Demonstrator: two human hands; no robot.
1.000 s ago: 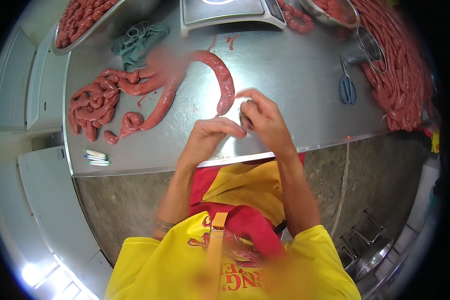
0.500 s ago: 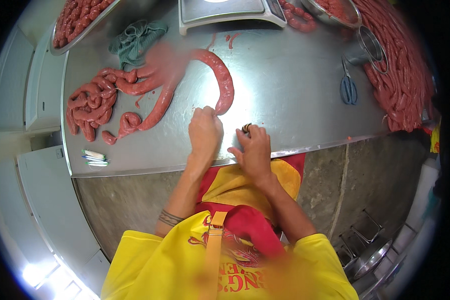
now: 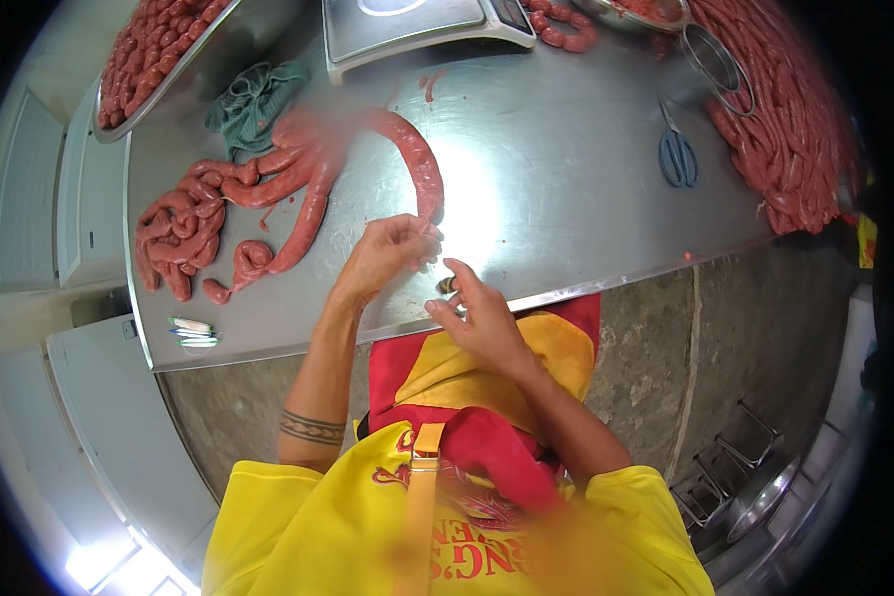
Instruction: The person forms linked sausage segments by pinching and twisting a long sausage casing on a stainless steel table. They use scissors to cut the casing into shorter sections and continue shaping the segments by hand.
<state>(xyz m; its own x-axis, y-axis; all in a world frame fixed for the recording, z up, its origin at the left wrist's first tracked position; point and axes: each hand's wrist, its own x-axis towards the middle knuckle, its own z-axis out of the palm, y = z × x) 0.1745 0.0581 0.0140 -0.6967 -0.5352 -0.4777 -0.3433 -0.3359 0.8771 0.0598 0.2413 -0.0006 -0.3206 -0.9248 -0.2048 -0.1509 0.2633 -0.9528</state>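
My left hand (image 3: 387, 253) is closed in a pinch at the near tip of a thick raw sausage (image 3: 414, 154), where a bit of pale casing shows at the fingers. The sausage curves back across the metal table to a pile of linked raw sausages (image 3: 181, 226) on the left. Just right of it, my right hand (image 3: 485, 326) has thumb and index finger apart. A small dark thing with light bands (image 3: 447, 285) sits at its other fingers, which seem curled on it; its kind is unclear.
A scale (image 3: 407, 45) stands at the back, with a green cloth (image 3: 253, 107) to its left. Blue-handled scissors (image 3: 678, 159), a metal cup (image 3: 700, 65) and a heap of long sausages (image 3: 790, 149) lie right. White-and-green pens (image 3: 194, 331) lie near the front left corner.
My left hand has turned and its fingertips now pinch the sausage tip. My right hand has moved left, closer to it, with the banded thing. The whole view has shifted slightly.
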